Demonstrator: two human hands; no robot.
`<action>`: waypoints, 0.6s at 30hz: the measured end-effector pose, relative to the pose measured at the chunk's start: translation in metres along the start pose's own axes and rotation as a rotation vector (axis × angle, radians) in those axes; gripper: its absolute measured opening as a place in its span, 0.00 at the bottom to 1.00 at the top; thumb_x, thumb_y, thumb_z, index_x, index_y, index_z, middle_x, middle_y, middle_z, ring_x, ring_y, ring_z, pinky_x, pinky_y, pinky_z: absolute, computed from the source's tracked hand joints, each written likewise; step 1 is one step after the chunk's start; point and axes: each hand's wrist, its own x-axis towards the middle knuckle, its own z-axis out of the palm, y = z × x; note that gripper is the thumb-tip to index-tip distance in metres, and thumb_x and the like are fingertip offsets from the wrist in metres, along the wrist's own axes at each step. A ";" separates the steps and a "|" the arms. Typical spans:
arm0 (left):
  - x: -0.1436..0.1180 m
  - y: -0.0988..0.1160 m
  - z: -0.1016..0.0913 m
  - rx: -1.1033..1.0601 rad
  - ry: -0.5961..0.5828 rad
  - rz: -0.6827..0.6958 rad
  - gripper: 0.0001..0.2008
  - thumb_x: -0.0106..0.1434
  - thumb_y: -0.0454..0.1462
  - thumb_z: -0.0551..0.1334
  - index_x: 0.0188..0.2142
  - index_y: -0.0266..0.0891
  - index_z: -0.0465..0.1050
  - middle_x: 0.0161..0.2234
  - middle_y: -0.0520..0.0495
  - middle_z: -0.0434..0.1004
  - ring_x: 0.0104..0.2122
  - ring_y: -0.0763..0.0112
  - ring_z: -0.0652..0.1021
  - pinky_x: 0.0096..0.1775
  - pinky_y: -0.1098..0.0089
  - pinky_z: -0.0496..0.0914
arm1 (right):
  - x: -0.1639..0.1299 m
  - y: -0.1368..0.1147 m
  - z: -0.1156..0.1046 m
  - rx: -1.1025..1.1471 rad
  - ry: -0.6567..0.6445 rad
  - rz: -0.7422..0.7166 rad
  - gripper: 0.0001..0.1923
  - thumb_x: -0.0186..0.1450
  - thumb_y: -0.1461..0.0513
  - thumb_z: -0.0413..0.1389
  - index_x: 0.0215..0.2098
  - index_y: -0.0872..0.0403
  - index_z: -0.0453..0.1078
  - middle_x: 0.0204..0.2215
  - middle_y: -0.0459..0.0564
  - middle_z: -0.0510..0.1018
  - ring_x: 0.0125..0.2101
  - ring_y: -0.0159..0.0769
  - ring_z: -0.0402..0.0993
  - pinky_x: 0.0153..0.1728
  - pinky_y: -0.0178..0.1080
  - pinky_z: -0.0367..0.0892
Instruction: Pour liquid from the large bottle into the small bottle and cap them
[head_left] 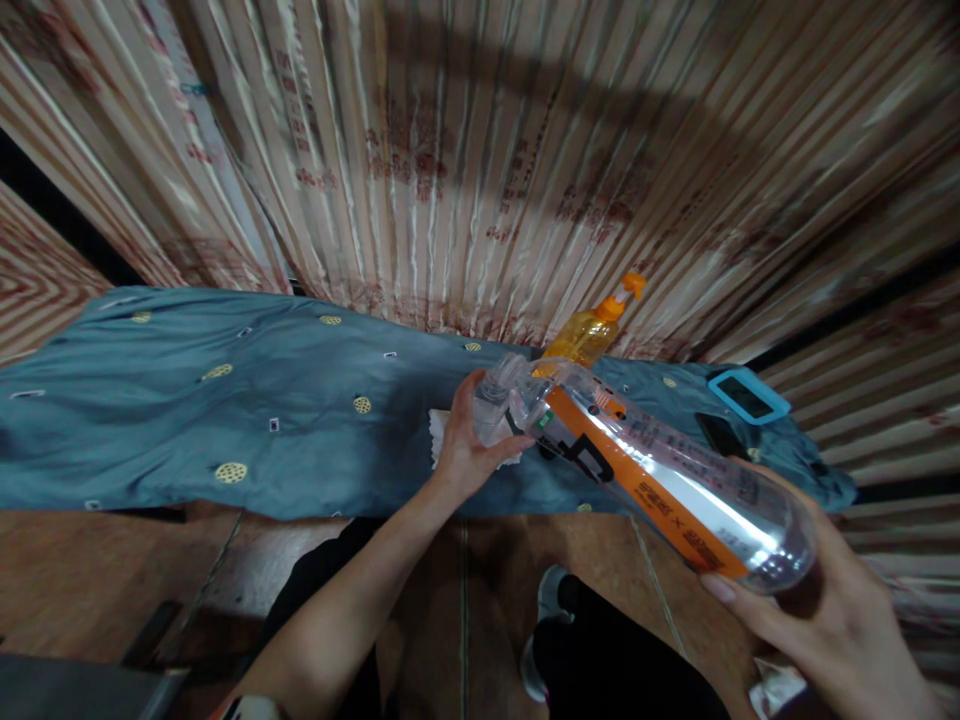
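Bottle (660, 470) held level above the blue cloth (225, 420), base cupped in right hand (832, 610), spray head gripped by left hand (472, 440). Best done with a firm hold on the base and a turn at the head only, with the neck tipped slightly up against spills. Orange pump bottle (589, 330) upright just behind; blue-cased device (748, 395) near, on the cloth.

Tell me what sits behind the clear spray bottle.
Behind the clear spray bottle, held by left hand and right hand, stands an orange pump bottle against the curtain; its base is hidden.
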 end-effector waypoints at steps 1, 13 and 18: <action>0.000 0.000 0.000 0.001 0.001 0.005 0.50 0.50 0.59 0.74 0.64 0.41 0.59 0.63 0.34 0.69 0.63 0.44 0.71 0.64 0.46 0.65 | 0.000 0.000 0.000 -0.003 -0.003 -0.002 0.42 0.62 0.38 0.62 0.62 0.57 0.66 0.55 0.63 0.73 0.53 0.67 0.73 0.54 0.66 0.70; 0.000 -0.001 0.001 -0.029 0.006 0.005 0.49 0.50 0.58 0.75 0.64 0.42 0.59 0.63 0.35 0.68 0.62 0.44 0.71 0.63 0.44 0.65 | -0.002 0.001 0.001 -0.003 0.014 -0.018 0.40 0.63 0.39 0.62 0.62 0.55 0.66 0.57 0.61 0.73 0.54 0.64 0.73 0.55 0.58 0.73; 0.000 -0.001 0.001 -0.022 0.012 0.002 0.49 0.50 0.56 0.76 0.64 0.42 0.59 0.62 0.35 0.69 0.62 0.44 0.72 0.63 0.44 0.66 | -0.002 0.000 0.001 -0.003 0.018 -0.021 0.42 0.62 0.38 0.62 0.62 0.57 0.67 0.56 0.61 0.74 0.54 0.64 0.74 0.55 0.61 0.73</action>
